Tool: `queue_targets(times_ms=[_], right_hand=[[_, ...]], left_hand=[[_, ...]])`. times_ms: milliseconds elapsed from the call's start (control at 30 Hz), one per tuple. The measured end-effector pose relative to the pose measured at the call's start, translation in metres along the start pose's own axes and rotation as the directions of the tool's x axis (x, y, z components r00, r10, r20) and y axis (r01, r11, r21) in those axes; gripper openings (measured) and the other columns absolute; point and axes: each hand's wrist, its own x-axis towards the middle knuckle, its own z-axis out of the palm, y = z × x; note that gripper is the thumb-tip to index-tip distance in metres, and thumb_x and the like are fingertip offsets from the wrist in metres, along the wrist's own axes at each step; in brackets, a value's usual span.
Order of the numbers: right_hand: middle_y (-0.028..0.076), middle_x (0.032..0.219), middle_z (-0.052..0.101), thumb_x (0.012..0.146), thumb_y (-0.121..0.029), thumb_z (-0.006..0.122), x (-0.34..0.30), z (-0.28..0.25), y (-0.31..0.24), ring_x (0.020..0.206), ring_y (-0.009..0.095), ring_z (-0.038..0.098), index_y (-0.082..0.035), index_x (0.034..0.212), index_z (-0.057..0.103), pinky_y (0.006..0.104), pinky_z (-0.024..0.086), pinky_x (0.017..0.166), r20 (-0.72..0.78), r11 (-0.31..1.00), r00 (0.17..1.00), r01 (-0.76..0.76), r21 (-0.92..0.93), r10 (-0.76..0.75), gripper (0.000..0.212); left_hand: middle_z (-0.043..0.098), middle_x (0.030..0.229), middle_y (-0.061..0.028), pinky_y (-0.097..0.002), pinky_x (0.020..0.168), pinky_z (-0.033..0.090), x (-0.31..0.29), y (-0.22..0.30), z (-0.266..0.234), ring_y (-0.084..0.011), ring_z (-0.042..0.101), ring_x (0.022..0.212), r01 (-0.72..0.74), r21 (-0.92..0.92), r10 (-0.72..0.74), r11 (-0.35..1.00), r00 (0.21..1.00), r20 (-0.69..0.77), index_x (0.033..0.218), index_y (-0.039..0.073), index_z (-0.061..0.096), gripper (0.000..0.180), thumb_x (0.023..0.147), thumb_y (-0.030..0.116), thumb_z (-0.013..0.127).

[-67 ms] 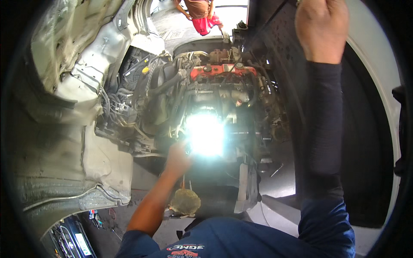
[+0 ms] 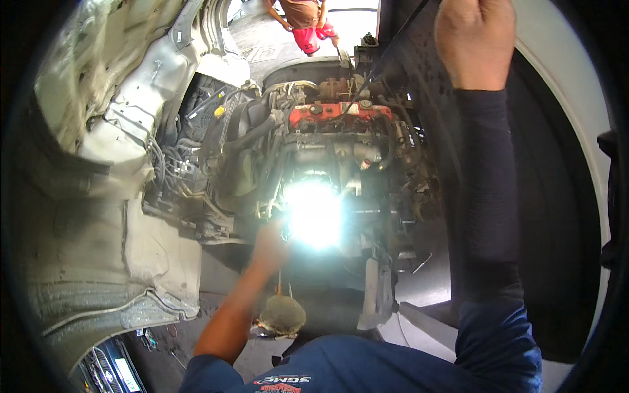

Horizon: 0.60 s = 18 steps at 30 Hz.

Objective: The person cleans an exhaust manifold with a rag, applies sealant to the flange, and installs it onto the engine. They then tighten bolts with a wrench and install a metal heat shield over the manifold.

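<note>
My left hand (image 2: 270, 241) is closed at the left edge of a glaring work light (image 2: 314, 215) low over the engine; the glare hides the fingertips and the lamp's body. Up at the top right is my right hand (image 2: 476, 42), a fist with its back to me. The frame's top edge cuts off its fingers, so what they hold does not show. A thin dark line (image 2: 383, 60), rod or cord, runs from beside this fist down to the engine's red cover (image 2: 341, 112). The engine (image 2: 334, 147) has black caps on that cover and is surrounded by dark hoses.
A pale body panel (image 2: 160, 242) lines the left, and a dark panel (image 2: 557, 196) stands at the right. Below my left hand sits a round, dirty yellowish piece (image 2: 283, 316). Another person (image 2: 304, 23) in red shorts is beyond the engine. A dark car grille (image 2: 105, 367) shows lower left.
My right hand has shifted a little left. The thin dark line has moved slightly left too. My left hand and the light stay nearly where they were.
</note>
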Motion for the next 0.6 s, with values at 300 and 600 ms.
queue_targets(times_ms=[300,600], right_hand=[[0.003,0.079,0.058,0.115,-0.018,0.051,-0.051,0.113,0.112,0.071,0.012,0.051,0.001,0.101,0.063,0.0297,0.044,0.065,0.090,0.993,0.995,-0.051,0.109,0.041,0.027],[-0.005,0.079,0.055,0.115,-0.020,0.055,-0.105,0.152,0.161,0.067,0.003,0.042,0.000,0.103,0.067,0.0222,0.032,0.058,0.092,0.989,0.993,-0.080,0.126,0.068,0.026]], left_hand=[[0.063,0.079,-0.0250,-0.0533,0.067,0.048,0.026,-0.114,0.064,-0.0493,0.064,0.077,0.186,0.141,-0.197,0.972,0.978,0.068,0.088,-0.001,0.065,0.039,0.107,0.034,0.064],[0.059,0.072,-0.0192,-0.0510,0.059,0.047,0.024,-0.143,0.088,-0.0433,0.062,0.064,0.096,0.058,-0.099,0.994,0.993,0.067,0.077,0.002,0.060,0.026,0.098,0.018,0.064]])
